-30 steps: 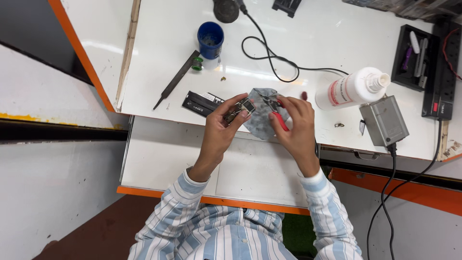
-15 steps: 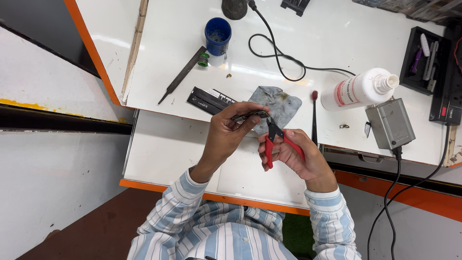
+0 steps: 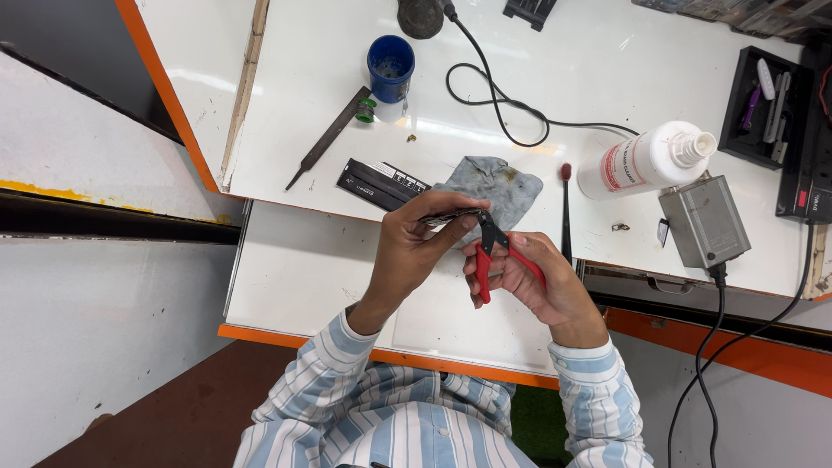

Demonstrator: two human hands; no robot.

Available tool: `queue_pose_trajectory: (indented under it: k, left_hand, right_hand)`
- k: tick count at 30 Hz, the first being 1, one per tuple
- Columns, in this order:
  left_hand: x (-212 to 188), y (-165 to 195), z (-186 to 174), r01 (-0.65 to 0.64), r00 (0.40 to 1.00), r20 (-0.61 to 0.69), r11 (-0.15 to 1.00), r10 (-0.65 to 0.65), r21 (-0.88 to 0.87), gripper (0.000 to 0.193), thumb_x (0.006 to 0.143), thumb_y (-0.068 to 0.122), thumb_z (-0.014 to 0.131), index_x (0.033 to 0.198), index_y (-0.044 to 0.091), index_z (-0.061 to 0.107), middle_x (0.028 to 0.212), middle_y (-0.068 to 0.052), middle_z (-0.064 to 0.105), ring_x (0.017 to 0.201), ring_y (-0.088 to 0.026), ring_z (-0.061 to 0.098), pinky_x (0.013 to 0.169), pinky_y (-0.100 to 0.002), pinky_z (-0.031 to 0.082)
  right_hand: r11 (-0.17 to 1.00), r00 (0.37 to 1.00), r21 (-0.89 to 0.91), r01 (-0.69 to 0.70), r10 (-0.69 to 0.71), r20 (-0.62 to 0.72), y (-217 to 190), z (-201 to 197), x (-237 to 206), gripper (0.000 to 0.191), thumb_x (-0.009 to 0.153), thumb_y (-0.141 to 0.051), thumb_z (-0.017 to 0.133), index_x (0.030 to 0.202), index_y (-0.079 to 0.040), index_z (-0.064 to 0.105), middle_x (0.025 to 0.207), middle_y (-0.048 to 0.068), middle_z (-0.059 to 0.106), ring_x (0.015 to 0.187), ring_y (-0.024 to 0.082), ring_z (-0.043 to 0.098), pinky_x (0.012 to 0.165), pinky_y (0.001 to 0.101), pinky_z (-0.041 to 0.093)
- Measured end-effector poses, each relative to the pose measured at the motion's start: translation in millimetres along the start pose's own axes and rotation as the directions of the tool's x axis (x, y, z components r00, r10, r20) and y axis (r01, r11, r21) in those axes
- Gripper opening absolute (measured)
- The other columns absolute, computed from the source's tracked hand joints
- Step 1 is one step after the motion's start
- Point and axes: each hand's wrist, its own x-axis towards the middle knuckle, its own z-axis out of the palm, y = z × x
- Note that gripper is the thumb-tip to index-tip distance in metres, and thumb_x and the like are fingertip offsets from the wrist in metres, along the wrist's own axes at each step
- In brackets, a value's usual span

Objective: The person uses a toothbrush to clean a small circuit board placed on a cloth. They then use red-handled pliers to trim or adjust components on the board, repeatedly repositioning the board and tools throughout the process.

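Gripping red-handled cutters (image 3: pixel 490 256), the right hand (image 3: pixel 529 277) points their tip at a small dark part (image 3: pixel 451 217) pinched steady in the left hand (image 3: pixel 414 247), above the desk (image 3: pixel 295 269); a grey cloth (image 3: pixel 498 184) lies at twelve o'clock.

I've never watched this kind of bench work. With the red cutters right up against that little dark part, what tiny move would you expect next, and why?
Probably a gentle squeeze of the red-handled cutters. The right hand holds their tip against the small dark part pinched in the left hand, above the grey cloth. Whether the tip already grips anything is too small to tell.
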Motion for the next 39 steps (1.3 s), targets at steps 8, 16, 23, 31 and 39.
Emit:
queue_pose_trajectory:
  k: [8,16,23,31,39]
  left_hand:
    - [1.1,11.5,3.1,-0.163,0.984,-0.017,0.937,0.177,0.31,0.028,0.096,-0.004,0.072,0.122,0.008,0.071,0.121,-0.007,0.075,0.116,-0.02,0.074,0.099,-0.03,0.065]
    - [4.1,15.7,7.5,-0.251,0.96,0.01,0.844,0.28,0.475,0.029,0.099,-0.001,0.069,0.126,0.007,0.069,0.127,-0.011,0.073,0.122,-0.023,0.071,0.101,-0.031,0.063]
    - [0.3,7.1,20.4,0.093,0.987,-0.157,0.935,-0.041,0.342,0.035,0.103,0.008,0.066,0.137,0.009,0.068,0.108,-0.007,0.079,0.091,-0.007,0.072,0.081,-0.023,0.06]
    - [-7.6,-8.2,25.6,-0.083,0.991,-0.08,0.967,0.105,0.241,0.04,0.11,0.008,0.06,0.15,0.008,0.057,0.131,-0.012,0.073,0.102,-0.004,0.066,0.082,-0.021,0.056]
    - [-13.1,-21.5,26.6,-0.05,0.991,-0.095,0.928,0.092,0.369,0.042,0.105,0.004,0.061,0.147,0.008,0.057,0.135,-0.013,0.071,0.098,-0.01,0.069,0.081,-0.023,0.057]
  right_hand:
    - [0.999,0.997,-0.041,-0.031,0.028,-0.076,-9.1,8.1,-5.0,0.055,0.106,-0.037,0.049,0.114,0.014,0.067,0.089,0.023,0.073,0.065,0.028,0.071,0.058,0.0408,0.059]
    - [0.988,0.987,-0.153,-0.023,-0.002,-0.158,-6.4,12.6,-4.8,0.055,0.106,-0.039,0.045,0.118,0.011,0.066,0.093,0.017,0.071,0.072,0.024,0.068,0.064,0.0377,0.058]
    - [0.796,0.911,-0.602,0.059,-0.29,-0.294,18.3,23.4,2.0,0.046,0.107,-0.035,0.053,0.129,0.003,0.067,0.093,0.011,0.069,0.082,0.017,0.064,0.079,0.0312,0.055]
    - [0.337,0.666,-0.941,-0.03,-0.695,-0.271,27.8,57.5,4.8,0.039,0.1,-0.025,0.065,0.13,0.001,0.065,0.114,0.017,0.068,0.099,0.026,0.068,0.086,0.0366,0.056]
    - [0.311,0.643,-0.95,-0.034,-0.72,-0.26,25.0,63.6,2.7,0.042,0.101,-0.026,0.066,0.133,0.0,0.064,0.118,0.018,0.066,0.104,0.027,0.069,0.088,0.0382,0.057]
